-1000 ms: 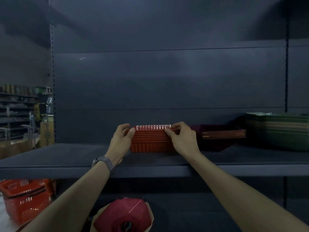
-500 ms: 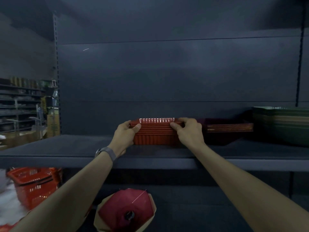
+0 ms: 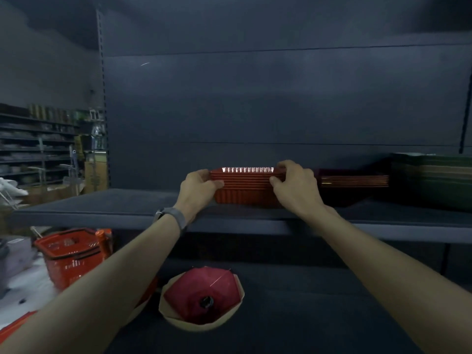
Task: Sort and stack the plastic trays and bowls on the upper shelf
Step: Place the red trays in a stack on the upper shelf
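Placing step imo: left hand (image 3: 198, 186) and right hand (image 3: 293, 186) each pinch an end of the red tray stack (image 3: 245, 192), thumbs on the front wall, fingers curled over the rim. It sits mid upper shelf (image 3: 115, 208), just left of the maroon stack (image 3: 353, 180), green stack (image 3: 431, 185) further right. Next prob needs squaring it w/ the neighbours, then letting go. Vs half a sec ago: same grip, same spot, only the view has shifted.

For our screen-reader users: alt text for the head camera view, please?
The left hand and right hand grip the ends of a stack of red ribbed trays on the upper shelf. Right of it sit a maroon tray stack and a green stack.
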### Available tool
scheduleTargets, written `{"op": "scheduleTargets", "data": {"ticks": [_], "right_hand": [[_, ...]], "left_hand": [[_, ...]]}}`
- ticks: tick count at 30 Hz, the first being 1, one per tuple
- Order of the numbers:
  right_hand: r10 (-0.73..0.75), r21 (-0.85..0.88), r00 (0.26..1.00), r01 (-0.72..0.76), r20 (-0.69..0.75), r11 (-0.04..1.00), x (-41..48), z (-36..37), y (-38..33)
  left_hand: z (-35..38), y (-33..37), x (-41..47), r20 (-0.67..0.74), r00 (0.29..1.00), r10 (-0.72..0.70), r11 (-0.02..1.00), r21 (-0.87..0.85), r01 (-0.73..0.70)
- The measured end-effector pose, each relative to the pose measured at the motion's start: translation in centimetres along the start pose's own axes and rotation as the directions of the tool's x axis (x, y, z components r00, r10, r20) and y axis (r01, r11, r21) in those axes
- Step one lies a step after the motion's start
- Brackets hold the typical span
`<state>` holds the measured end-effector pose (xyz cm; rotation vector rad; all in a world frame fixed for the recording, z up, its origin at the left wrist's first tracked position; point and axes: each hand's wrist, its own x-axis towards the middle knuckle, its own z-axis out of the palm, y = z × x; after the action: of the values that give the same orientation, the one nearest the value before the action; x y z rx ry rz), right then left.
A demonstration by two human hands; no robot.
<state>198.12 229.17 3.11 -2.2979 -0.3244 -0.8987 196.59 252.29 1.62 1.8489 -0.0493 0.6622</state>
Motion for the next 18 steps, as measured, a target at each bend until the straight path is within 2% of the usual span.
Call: {"op": "scheduleTargets", "data": {"ticks": [2, 5, 7, 10, 14, 18], "right_hand": [[-0.021, 0.061, 0.999, 0.024, -0.043, 0.998, -1.7, -0.6, -0.8], [-0.132, 0.268, 0.990, 0.143, -0.057, 0.953, -5.2, -1.3, -2.2], [-0.217, 0.361, 0.975, 0.215, -0.036, 0.908, -7.8, -1.3, -3.1], [-0.281, 0.498, 0.958, 0.220, 0.050, 0.839, -11.1, -1.0, -3.9], [-0.329, 0.523, 0.927, 0.194, 0.178, 0.830, -13.8, 0.5, -3.1], [-0.272, 0.464, 0.923, 0.122, 0.273, 0.877, -15.8, 4.7, -0.2]], "left_hand": [[-0.7, 0.6, -2.1, -0.100, 0.993, 0.060, 0.998, 0.039, -0.056], [-1.2, 0.8, -6.0, -0.169, 0.966, 0.197, 0.980, 0.022, -0.196], [-1.6, 0.6, -8.5, -0.183, 0.946, 0.268, 0.962, 0.000, -0.272], [-2.0, -0.7, -11.9, -0.154, 0.924, 0.351, 0.935, 0.014, -0.353], [-2.1, -4.0, -15.3, -0.045, 0.937, 0.348, 0.934, 0.106, -0.342], [-2.2, -8.9, -16.2, 0.062, 0.970, 0.234, 0.948, 0.208, -0.242]]}}
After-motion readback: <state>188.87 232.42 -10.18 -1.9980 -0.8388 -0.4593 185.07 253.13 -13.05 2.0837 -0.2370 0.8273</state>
